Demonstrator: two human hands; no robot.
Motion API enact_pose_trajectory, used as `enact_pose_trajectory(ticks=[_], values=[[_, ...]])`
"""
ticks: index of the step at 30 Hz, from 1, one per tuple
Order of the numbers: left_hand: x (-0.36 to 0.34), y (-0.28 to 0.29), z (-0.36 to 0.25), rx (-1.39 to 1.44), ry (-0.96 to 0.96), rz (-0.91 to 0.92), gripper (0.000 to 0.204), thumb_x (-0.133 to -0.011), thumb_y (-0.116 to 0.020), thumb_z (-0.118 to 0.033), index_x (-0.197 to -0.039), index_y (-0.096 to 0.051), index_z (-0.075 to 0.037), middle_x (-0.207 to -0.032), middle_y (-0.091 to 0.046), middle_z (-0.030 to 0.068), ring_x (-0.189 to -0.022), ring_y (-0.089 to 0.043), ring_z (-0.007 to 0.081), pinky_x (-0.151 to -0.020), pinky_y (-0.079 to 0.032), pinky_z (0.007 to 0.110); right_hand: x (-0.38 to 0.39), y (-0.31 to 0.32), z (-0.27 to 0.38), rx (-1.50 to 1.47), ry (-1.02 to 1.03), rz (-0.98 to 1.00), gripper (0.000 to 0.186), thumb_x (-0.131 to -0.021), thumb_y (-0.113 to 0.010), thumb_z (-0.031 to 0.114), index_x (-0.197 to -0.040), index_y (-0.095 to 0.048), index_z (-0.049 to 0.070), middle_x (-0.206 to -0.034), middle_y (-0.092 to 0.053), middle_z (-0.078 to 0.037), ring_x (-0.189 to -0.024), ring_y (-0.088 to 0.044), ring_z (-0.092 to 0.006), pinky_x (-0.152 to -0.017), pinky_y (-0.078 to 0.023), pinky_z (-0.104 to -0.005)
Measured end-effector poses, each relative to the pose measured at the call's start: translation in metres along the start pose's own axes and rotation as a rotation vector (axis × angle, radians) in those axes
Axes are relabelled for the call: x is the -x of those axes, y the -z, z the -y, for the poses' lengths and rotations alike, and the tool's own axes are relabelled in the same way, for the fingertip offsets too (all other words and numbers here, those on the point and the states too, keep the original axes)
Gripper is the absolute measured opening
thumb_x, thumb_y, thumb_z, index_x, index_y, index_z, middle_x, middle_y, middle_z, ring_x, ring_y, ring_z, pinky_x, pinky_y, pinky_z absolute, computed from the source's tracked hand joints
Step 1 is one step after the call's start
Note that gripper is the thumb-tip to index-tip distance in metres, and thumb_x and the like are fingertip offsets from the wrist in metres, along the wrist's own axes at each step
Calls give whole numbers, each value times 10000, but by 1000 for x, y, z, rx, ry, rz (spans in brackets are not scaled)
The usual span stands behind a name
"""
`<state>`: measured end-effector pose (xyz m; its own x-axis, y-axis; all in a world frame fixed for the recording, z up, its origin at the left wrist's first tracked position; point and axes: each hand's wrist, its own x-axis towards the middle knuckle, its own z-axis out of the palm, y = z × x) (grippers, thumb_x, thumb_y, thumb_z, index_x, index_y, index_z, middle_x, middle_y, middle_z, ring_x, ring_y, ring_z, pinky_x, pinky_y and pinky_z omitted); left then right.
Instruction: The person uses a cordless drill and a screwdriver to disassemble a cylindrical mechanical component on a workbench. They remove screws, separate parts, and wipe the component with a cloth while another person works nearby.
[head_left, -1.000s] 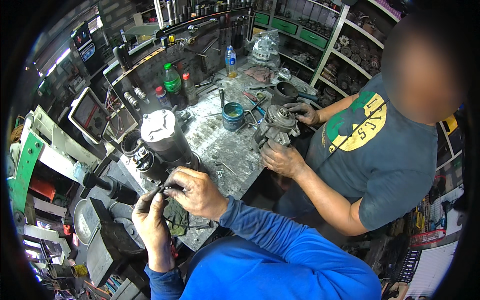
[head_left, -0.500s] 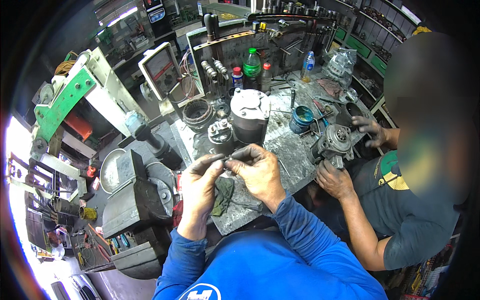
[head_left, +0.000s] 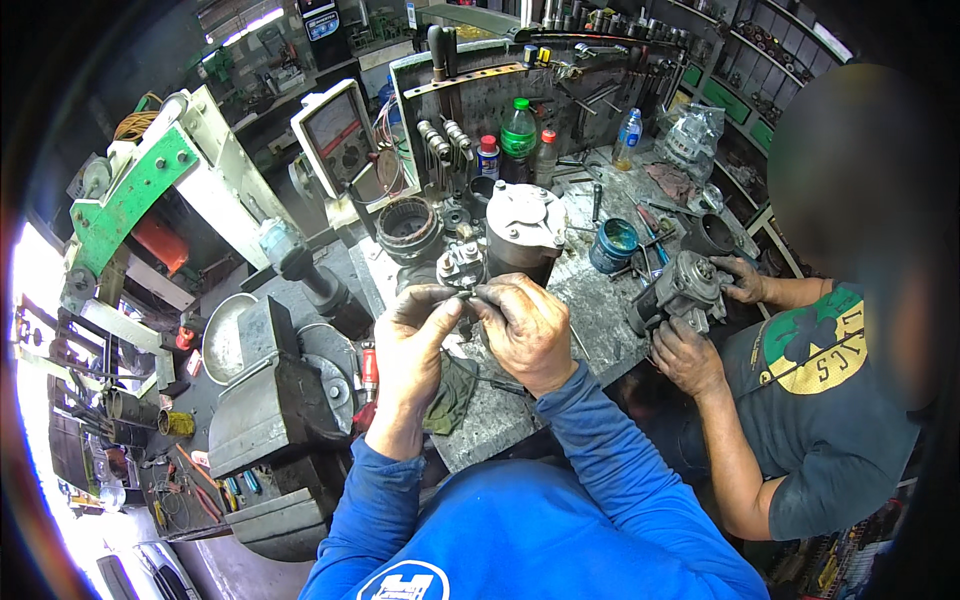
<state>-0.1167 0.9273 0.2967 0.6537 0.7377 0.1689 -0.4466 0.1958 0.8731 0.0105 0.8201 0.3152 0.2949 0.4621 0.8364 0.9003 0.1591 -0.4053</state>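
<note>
My left hand (head_left: 415, 325) and my right hand (head_left: 525, 330) meet over the near edge of the bench, thumbs and fingertips pinched together. Between the fingertips is something small and dark, too hidden to name. Just beyond them stands a cylindrical part with metal terminal studs (head_left: 461, 262). To its right is a larger upright black motor housing with a silver end cap (head_left: 525, 215). A dark green rag (head_left: 452, 395) lies on the bench below my hands.
At right, a co-worker's hands hold a metal motor unit (head_left: 685, 285). A blue tub (head_left: 613, 245), bottles (head_left: 518, 128) and an open round housing (head_left: 408, 228) stand on the bench. A big vise (head_left: 262, 400) and a red-handled tool (head_left: 370, 375) are left of my hands.
The view has shifted slightly. My hands stay pinched together, the right one turned more back-up. The co-worker's far hand has come down onto the motor unit, which is tilted differently.
</note>
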Motion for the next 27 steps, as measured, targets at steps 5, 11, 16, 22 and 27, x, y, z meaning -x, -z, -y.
enact_pose_trajectory(ticks=[5,11,16,22,27], values=[[0,1,3,5,-51,17,167,-954,-783,1,-1110,-725,13,-1046,-752,79,-940,-703,143,-864,-560,287,1,-2,-2,-13,17,-24,180,-826,-843,7,-968,-732,9,-927,-741,-150,-822,-752,-327,-708,-601,-395],[0,-1,-1,32,-28,18,150,-957,-783,-4,-1097,-731,14,-1036,-752,79,-925,-701,138,-835,-565,285,2,-3,-4,-8,19,-3,188,-829,-828,0,-991,-734,5,-940,-746,-153,-841,-753,-327,-736,-610,-403],[-1,-6,-11,-102,-39,-20,150,-957,-783,-4,-1096,-732,22,-1009,-758,77,-902,-702,137,-813,-564,286,4,-3,4,131,70,-19,206,-830,-816,8,-1012,-722,-3,-963,-746,-153,-873,-750,-325,-769,-619,-415],[0,-13,-22,-219,-70,-7,167,-949,-810,-28,-1088,-741,32,-981,-769,71,-885,-696,111,-812,-565,270,1,-3,19,197,-4,-9,192,-818,-817,-17,-984,-720,-24,-920,-732,-180,-818,-740,-361,-718,-609,-425],[-2,-14,-26,-378,-90,-50,175,-936,-799,-18,-1096,-756,39,-969,-777,73,-861,-698,111,-812,-564,267,-1,-1,26,260,-76,33,157,-841,-802,18,-967,-713,-12,-904,-726,-177,-812,-738,-355,-718,-604,-425]])
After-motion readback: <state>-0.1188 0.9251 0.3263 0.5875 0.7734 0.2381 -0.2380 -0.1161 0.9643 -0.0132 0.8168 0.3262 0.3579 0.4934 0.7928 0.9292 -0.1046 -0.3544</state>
